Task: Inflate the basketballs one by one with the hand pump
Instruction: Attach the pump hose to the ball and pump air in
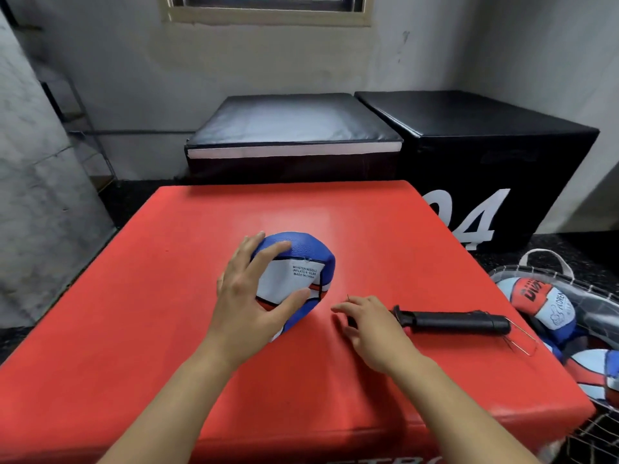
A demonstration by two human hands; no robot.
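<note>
Red padded box (234, 329) fills the lower middle of the frame and serves as the work surface.

Deflated basketball (298, 279), blue, white and red, lies on the box a little left of centre, flattened and tilted up on one edge. White panel faces the camera, with small printed text on it.

Left hand (248, 296) grips the ball from its left side: fingers spread and curled over the blue top edge, thumb hooked under the lower edge.

Right hand (368, 321) sits just right of the ball, palm down, low over the box, fingers loosely curled. A thin dark needle-like tip shows above its fingertips; cannot tell whether the hand pinches it.

Hand pump (452, 321), black, lies flat on the box to the right of the right hand, handle end just beside the hand; contact cannot be told. A thin wire loop lies at its far right end.

Lower right edge of frame: net bag (549, 283) off the box, holding more balls (542, 306) in the same colours.

Upper middle: two black padded boxes (469, 135) side by side against the wall, the right one marked with large white numerals.
</note>
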